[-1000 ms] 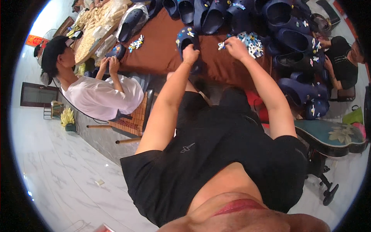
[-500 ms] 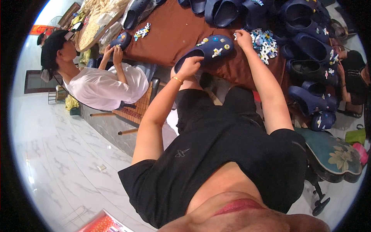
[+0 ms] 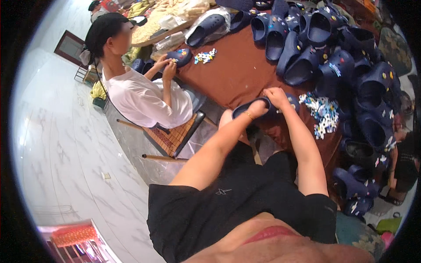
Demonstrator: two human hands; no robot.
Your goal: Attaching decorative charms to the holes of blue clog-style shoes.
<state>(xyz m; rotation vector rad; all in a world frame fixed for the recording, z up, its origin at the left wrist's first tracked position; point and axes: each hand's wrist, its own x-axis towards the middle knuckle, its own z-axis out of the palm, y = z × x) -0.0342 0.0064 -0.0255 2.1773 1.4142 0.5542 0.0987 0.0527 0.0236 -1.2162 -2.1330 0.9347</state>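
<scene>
While the brown-covered table point(image 3: 228, 79) carries a heap of navy foam clogs point(image 3: 333, 65), both hands point(image 3: 258, 108) point(image 3: 277, 94) grip one navy clog point(image 3: 252, 106) at its near edge. Risk, imo: clog slips w/ a hard press, scattering the small colourful charms point(image 3: 322, 115).

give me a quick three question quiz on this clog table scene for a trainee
1. True or false: both hands are on the same navy clog.
2. Which lies just to the right of that clog on the brown table? A) a pile of small colourful charms B) a pair of scissors C) a roll of tape
3. What is the seated co-worker in the white shirt holding?

Key
1. True: the left hand and right hand both grip the navy clog at the edge of the brown table.
2. A: the charm pile.
3. Another navy clog, already dotted with charms, held by the co-worker in both hands.
</scene>
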